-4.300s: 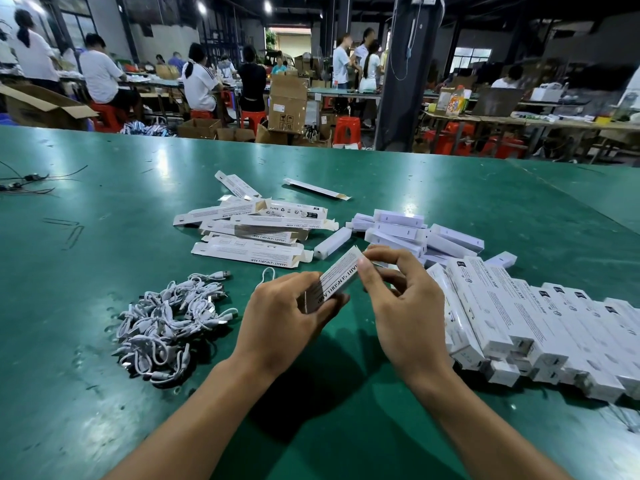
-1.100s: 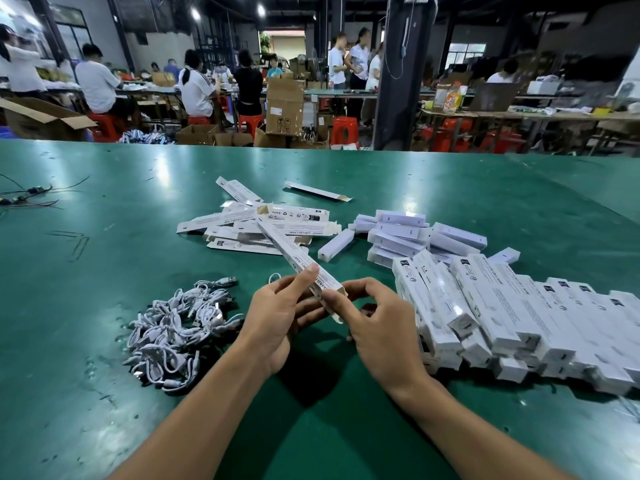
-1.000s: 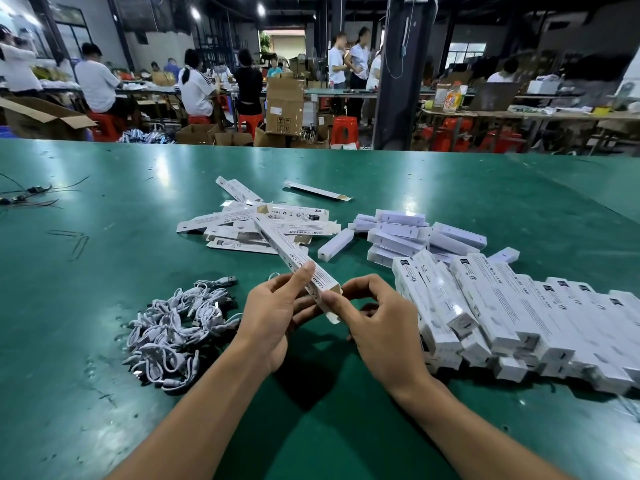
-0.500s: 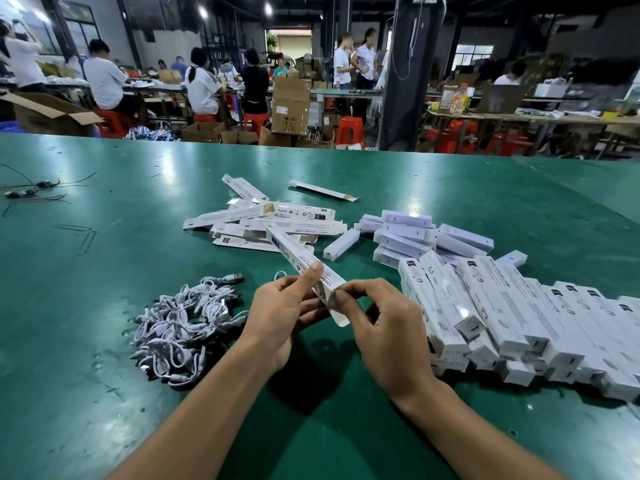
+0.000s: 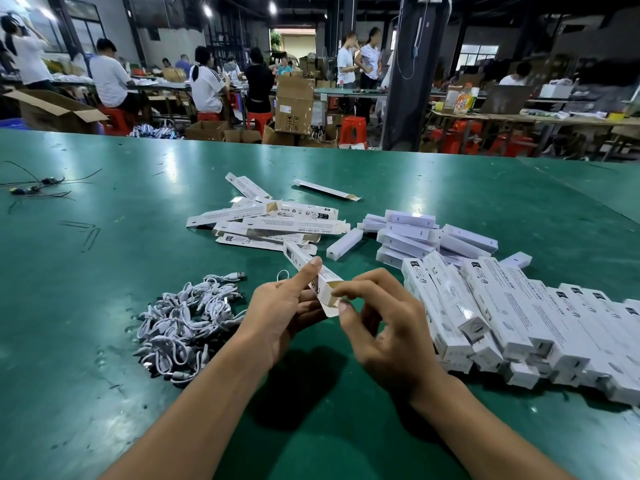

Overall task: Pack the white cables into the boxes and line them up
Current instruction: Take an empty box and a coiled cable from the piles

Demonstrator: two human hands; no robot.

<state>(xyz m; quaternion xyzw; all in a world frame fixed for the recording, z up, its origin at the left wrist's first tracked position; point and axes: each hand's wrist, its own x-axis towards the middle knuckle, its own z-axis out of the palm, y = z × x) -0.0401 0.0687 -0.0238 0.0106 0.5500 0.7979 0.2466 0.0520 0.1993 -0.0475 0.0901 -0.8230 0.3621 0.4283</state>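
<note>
One slim white box (image 5: 296,256) is held at the middle of the frame, raised off the green tabletop (image 5: 104,393). Its near end is open and shows brown card inside. The left hand (image 5: 282,317) curls round it from the left, thumb laid along the top face. The right hand (image 5: 388,330) pinches the small flap at the open end between thumb and forefinger, the other fingers loosely bent. Whether a cable lies inside I cannot tell — the mouth shows only card.

The step in hand looks like work on this box's end flaps, either squaring the mouth open to load it or folding it shut.

If it is empty, the next move calls for the left hand to keep the box steady while the right goes to the pile of white cables (image 5: 187,323) at lower left, just beside the left wrist. It must tease one coil out of the tangle and slide it in endwise without buckling the flap. Once closed, the box belongs with the row of packed boxes (image 5: 519,313) at the right of the frame, which lean on one another — set flush against the nearest one.

Farther up lie the flat unfolded boxes (image 5: 277,223) above centre and a heap of small plain white boxes (image 5: 412,233) right of centre.
</note>
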